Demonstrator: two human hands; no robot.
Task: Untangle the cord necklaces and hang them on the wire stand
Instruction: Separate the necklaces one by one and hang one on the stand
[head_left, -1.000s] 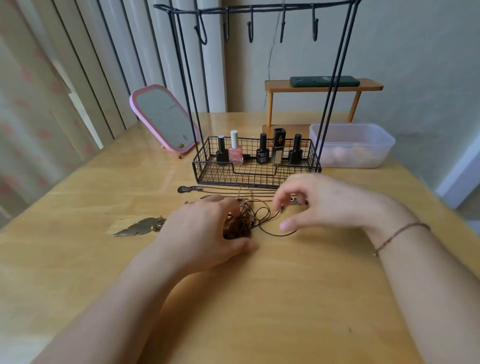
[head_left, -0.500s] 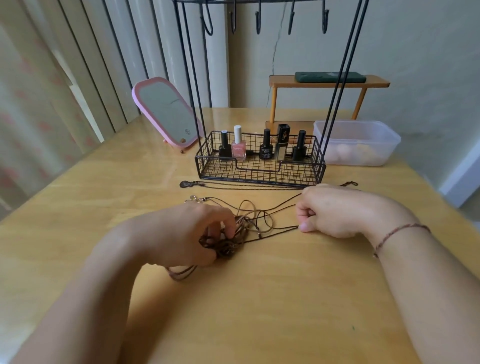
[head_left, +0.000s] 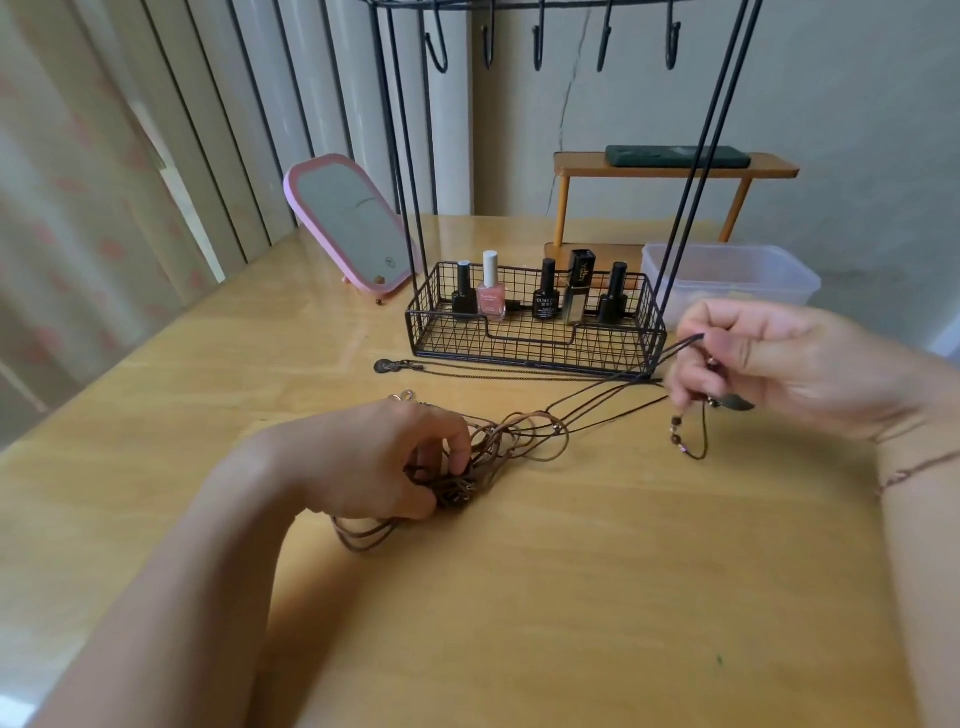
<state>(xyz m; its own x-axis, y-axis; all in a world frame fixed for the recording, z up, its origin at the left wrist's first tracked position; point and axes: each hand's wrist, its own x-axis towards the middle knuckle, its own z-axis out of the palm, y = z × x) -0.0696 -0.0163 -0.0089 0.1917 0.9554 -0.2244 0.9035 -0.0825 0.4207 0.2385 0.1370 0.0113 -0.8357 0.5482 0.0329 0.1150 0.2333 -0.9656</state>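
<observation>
Left hand (head_left: 374, 462): we pin the tangle (head_left: 467, 478), fingers curled.
Right hand (head_left: 769, 358): we pinch one cord (head_left: 613, 395).
Risk: hard pulling tightens knots.

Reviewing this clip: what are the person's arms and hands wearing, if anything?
Both forearms are bare, with no sleeves in view. The right wrist carries a thin braided brown cord bracelet. No gloves, rings or watch show on the left hand or the right hand.
</observation>
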